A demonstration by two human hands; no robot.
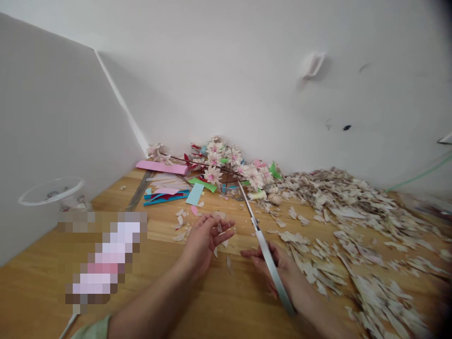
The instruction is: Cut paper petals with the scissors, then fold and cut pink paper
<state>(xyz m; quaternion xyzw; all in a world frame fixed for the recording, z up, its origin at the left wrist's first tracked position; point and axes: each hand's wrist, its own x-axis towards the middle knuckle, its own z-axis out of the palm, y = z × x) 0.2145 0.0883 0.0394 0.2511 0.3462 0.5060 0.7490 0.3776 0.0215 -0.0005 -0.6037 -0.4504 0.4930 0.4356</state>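
My left hand [208,238] hovers over the wooden table [42,287], fingers curled around small pale paper scraps [219,228]. My right hand [278,275] lies low at the centre right and grips a pair of long scissors [261,240]. Their closed blades point up and away toward the paper flowers [229,162]. A few cut scraps lie on the table between the two hands.
Paper flowers on stems, with pink, blue and green paper strips [165,195], lie at the back by the wall. A wide heap of pale paper cuttings [353,221] covers the right side. A white board [52,132] stands at the left, beside a clear round lid [51,190].
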